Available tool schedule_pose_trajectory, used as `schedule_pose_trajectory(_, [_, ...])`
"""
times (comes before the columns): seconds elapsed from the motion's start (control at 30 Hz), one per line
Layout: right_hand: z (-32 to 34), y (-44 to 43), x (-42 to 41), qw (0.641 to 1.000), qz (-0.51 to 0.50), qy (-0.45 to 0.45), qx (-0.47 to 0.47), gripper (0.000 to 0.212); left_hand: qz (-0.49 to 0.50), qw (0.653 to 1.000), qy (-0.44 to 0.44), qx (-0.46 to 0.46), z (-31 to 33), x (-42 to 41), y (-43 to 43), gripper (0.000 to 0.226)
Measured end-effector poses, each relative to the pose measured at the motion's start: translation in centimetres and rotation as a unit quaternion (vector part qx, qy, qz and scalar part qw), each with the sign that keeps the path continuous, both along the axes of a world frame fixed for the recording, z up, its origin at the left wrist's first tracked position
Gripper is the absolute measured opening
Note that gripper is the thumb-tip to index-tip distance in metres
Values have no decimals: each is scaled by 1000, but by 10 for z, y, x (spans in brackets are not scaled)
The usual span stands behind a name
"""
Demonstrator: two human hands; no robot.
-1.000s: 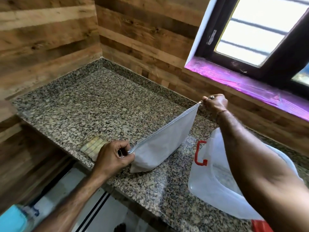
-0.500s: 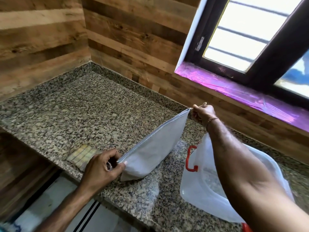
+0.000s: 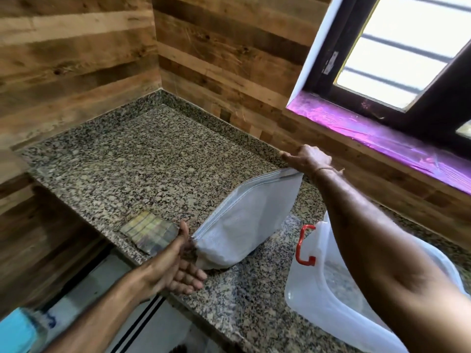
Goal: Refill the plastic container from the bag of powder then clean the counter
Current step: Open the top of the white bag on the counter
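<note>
A white zip bag of powder [image 3: 244, 222] stands on the granite counter [image 3: 142, 159], its zipper edge slanting up to the right. My right hand [image 3: 307, 159] pinches the bag's upper far corner. My left hand [image 3: 175, 266] is off the bag, fingers spread and palm turned up, just beside the bag's lower left corner. A clear plastic container [image 3: 331, 296] with a red latch [image 3: 304, 247] sits open at the right, partly hidden under my right forearm. The zipper mouth looks slightly parted.
A folded yellow-striped cloth [image 3: 149, 233] lies near the counter's front edge, left of the bag. Wooden walls close the corner at the back and left. A window with a purple-lit sill [image 3: 382, 133] is at the right. Light blue things [image 3: 17, 332] lie below the counter.
My left hand has let go of the bag's lower corner and opened. My right hand still holds the upper corner, and the bag's mouth has widened a little. The camera shifted.
</note>
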State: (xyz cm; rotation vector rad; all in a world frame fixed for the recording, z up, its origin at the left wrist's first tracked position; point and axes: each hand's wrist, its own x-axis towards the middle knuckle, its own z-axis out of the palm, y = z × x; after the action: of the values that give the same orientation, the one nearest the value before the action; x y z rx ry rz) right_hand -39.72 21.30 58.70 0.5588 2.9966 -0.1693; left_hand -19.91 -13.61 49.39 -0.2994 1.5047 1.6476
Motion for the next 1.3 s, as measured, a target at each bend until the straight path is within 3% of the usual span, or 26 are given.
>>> schedule_pose_trajectory(0.1, [2,0,-8,994,8,-106,29,95,42,994,-67,75,1,-6,8,92])
schedule_pose_trajectory(0.23, [4,10,-9,961,-33,-228,-152,63,124,975,-101,154,4,-11,18,74])
schedule_pose_trajectory(0.33, [-5,20,-11,935,-33,-293,-196,45,183,962,-104,175,4,-8,25,53])
schedule_pose_trajectory(0.43, [-22,39,-15,934,-28,-286,-212,22,219,953,-114,176,3,-4,34,34])
schedule_pose_trajectory(0.57, [-32,59,-14,945,-35,-183,-267,14,265,936,-128,194,-3,-2,36,20])
schedule_pose_trajectory(0.77, [-29,70,-2,890,-45,-104,-441,9,304,937,-49,164,-10,5,38,46])
schedule_pose_trajectory(0.9, [-38,74,5,867,-28,-81,-490,31,340,927,15,157,-21,17,44,53])
schedule_pose_trajectory(0.97, [-41,76,10,881,-8,-87,-465,33,328,935,31,133,-26,25,45,62])
schedule_pose_trajectory(1.07, [-33,77,15,921,13,-111,-373,30,267,956,6,123,-27,28,40,109])
schedule_pose_trajectory(1.1, [-32,77,13,934,30,-130,-330,28,251,959,-10,129,-25,26,37,112])
schedule_pose_trajectory(1.23, [-14,57,13,966,124,-210,-89,25,233,962,-76,122,-20,8,38,71])
schedule_pose_trajectory(1.3, [-13,42,9,968,131,-207,-58,32,219,966,-87,109,-18,-3,42,71])
